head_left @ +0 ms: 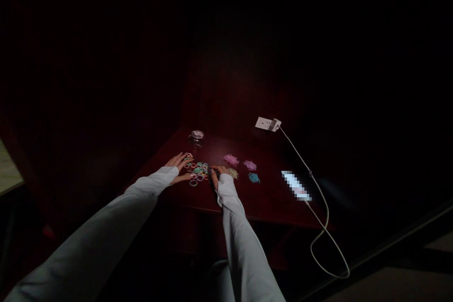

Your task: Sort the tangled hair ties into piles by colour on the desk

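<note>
Several small coloured rings that look like hair ties (pixel 200 169) lie loosely grouped on the dark red table (pixel 198 202). My left hand (pixel 180 166) rests at their left side, fingers spread and thumb apart, touching the outer rings. On the right side of the group, my right hand (pixel 218 173) is low over the table with its fingers apart and pointing left; its thumb is in shadow. Just beyond the right hand is a cream pile (pixel 232 173) of small thin pieces, partly covered by that hand. Neither hand visibly holds anything.
Pink (pixel 231 160), purple (pixel 250 165) and blue (pixel 254 178) piles of small pieces lie to the right. A lidded clear jar (pixel 197 138) stands at the back left. A blurred-out phone (pixel 296 186) has a white cable (pixel 327 207) running to a wall charger (pixel 275 125).
</note>
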